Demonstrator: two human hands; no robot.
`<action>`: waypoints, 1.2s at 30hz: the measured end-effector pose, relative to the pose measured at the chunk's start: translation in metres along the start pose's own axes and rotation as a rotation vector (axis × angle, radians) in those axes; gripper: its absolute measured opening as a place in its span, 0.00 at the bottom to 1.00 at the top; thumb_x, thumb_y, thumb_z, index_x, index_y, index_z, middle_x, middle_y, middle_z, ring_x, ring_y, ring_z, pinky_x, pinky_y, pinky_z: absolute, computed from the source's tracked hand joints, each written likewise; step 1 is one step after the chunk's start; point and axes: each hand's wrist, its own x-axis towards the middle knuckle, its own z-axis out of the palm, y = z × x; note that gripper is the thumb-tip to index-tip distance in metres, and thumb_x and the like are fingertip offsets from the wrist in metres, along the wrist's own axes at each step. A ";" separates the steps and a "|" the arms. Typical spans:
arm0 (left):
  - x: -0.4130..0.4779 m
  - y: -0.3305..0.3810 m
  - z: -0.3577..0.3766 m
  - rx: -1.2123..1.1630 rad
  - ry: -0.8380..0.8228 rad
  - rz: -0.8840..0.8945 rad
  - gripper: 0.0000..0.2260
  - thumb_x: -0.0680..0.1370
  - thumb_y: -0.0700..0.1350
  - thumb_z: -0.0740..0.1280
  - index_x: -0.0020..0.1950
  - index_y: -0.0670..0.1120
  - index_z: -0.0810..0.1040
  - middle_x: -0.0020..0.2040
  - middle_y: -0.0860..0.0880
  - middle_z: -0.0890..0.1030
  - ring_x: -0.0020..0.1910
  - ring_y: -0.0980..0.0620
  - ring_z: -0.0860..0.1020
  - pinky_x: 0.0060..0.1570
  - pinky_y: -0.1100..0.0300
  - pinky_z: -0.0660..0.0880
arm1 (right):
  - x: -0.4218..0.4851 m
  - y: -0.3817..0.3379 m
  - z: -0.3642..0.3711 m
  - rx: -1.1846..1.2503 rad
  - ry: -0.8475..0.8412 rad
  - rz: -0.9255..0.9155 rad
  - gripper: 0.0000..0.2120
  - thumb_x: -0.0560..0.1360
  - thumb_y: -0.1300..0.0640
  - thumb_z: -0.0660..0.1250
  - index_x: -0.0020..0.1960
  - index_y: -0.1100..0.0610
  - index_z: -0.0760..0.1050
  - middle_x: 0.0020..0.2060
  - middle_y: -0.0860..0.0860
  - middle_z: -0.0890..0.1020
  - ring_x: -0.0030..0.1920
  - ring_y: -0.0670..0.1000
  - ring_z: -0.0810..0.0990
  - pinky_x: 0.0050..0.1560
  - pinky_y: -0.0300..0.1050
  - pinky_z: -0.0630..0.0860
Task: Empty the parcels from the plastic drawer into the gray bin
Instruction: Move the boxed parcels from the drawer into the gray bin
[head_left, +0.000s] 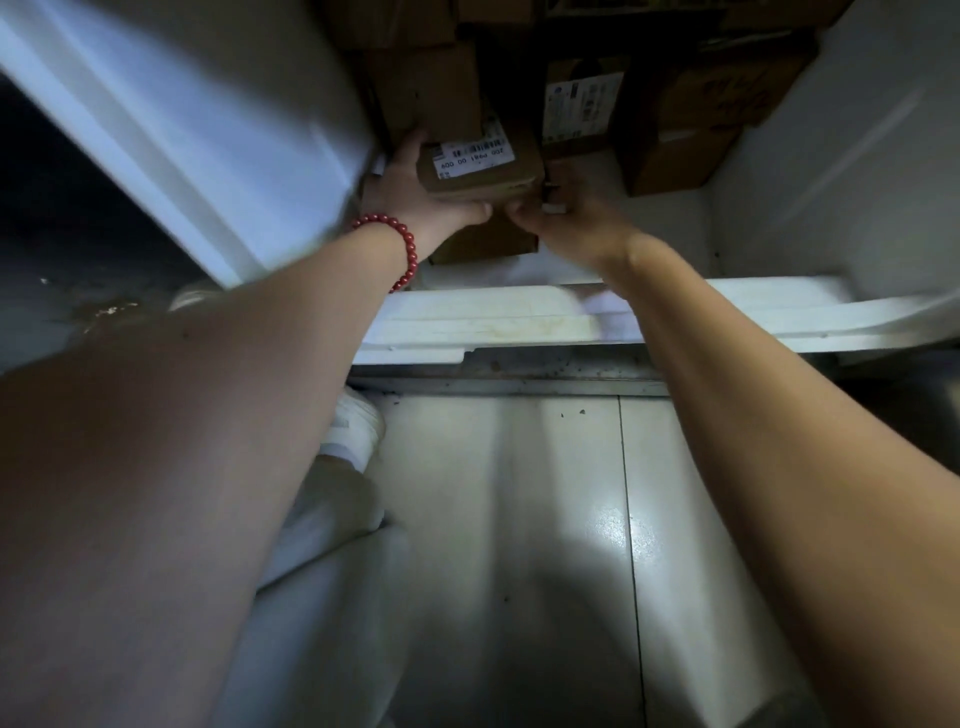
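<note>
Now | parcel (480, 165) held between left hand (415, 193) and right hand (569, 221)

- A white plastic drawer (519, 314) stands open, with the pale tiled floor (519, 519) below its front edge.
- Near that front edge a flat brown box (483, 244) lies on the drawer's bottom, with a labelled parcel (478, 166) on top of it.
- Another brown box (670, 166) sits toward the right wall.
- More cartons (426, 88) crowd the dim back.
- A white shoe (358, 426) rests on the floor.
</note>
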 end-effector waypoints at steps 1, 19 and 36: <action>-0.005 0.001 -0.002 -0.005 0.006 -0.015 0.45 0.65 0.56 0.76 0.77 0.56 0.58 0.68 0.54 0.73 0.69 0.51 0.68 0.69 0.55 0.65 | -0.007 -0.001 0.001 0.011 -0.005 0.006 0.23 0.80 0.53 0.64 0.73 0.54 0.64 0.60 0.47 0.74 0.61 0.46 0.73 0.63 0.39 0.68; -0.079 0.020 -0.030 -0.108 0.021 -0.126 0.42 0.69 0.55 0.75 0.76 0.49 0.57 0.73 0.48 0.66 0.71 0.49 0.67 0.65 0.60 0.66 | -0.079 -0.028 -0.002 0.154 -0.033 0.032 0.26 0.81 0.54 0.62 0.76 0.56 0.59 0.63 0.46 0.71 0.64 0.43 0.69 0.53 0.25 0.65; -0.097 0.028 -0.033 -0.057 0.062 -0.001 0.40 0.70 0.52 0.75 0.76 0.50 0.58 0.72 0.48 0.66 0.70 0.48 0.67 0.65 0.60 0.65 | -0.088 -0.020 0.002 0.122 0.137 -0.024 0.28 0.78 0.52 0.66 0.75 0.54 0.61 0.71 0.54 0.66 0.70 0.54 0.68 0.72 0.50 0.65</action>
